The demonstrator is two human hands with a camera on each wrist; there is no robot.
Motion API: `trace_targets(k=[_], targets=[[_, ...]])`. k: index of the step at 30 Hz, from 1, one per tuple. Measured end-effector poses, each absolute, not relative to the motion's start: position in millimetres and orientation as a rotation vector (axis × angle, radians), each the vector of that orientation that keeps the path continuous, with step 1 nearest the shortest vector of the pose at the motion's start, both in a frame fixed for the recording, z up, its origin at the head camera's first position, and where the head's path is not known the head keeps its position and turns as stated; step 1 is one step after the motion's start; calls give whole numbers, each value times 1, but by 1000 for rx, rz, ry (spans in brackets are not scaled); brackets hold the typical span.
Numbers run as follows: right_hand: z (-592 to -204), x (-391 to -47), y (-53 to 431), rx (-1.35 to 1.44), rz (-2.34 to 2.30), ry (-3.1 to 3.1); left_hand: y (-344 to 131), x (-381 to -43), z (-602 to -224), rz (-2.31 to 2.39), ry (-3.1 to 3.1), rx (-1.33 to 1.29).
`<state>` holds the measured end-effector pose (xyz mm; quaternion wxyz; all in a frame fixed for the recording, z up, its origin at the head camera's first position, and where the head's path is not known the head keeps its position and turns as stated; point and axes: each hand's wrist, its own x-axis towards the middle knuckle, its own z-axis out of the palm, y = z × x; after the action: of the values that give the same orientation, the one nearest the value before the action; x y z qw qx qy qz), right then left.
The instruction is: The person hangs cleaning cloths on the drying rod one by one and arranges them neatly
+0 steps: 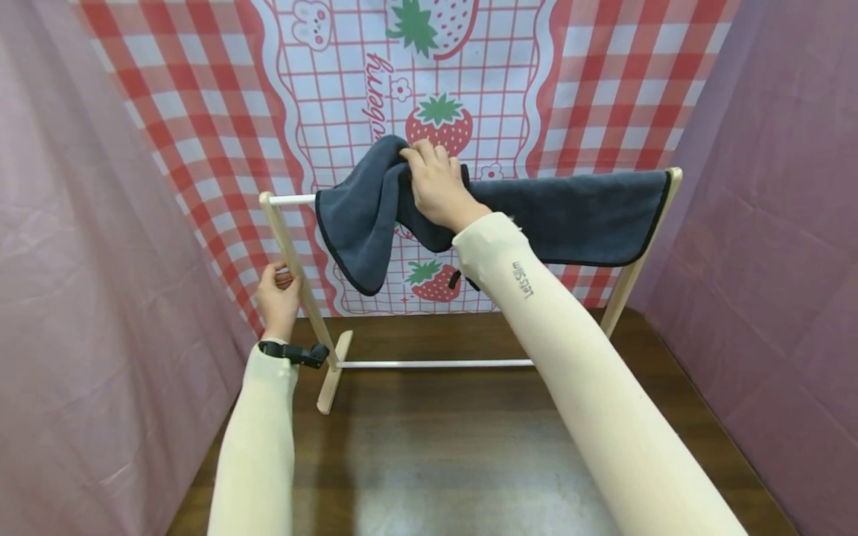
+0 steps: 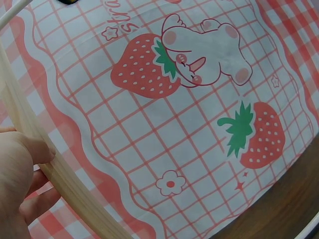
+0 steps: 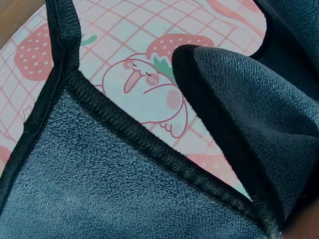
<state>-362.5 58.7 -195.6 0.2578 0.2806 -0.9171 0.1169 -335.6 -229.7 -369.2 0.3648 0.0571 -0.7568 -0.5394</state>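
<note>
A light wooden rack has a white top bar (image 1: 293, 199), over which dark grey towel cloth with black edging hangs. My right hand (image 1: 439, 182) pinches the bunched, raised left part of the towel (image 1: 358, 212) above the bar. The right part (image 1: 570, 216) lies flat over the bar; whether both parts are one piece I cannot tell. In the right wrist view, the towel's black edges (image 3: 159, 154) and fuzzy surface fill much of the frame. My left hand (image 1: 278, 294) grips the rack's left post (image 1: 291, 253), thumb on the near side in the left wrist view.
A white lower bar (image 1: 436, 364) joins the rack's posts above the brown wooden table (image 1: 429, 461). Behind hangs a red checked cloth (image 1: 617, 82) with strawberries. Pink curtains (image 1: 100, 298) close off both sides. A black strap with a small device (image 1: 295, 352) circles the left wrist.
</note>
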Motion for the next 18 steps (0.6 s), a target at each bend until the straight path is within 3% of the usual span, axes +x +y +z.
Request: trace_targets(k=[18], targets=[[-203, -360, 57, 707, 143, -2667, -230, -336, -372, -1371, -1940, 136]])
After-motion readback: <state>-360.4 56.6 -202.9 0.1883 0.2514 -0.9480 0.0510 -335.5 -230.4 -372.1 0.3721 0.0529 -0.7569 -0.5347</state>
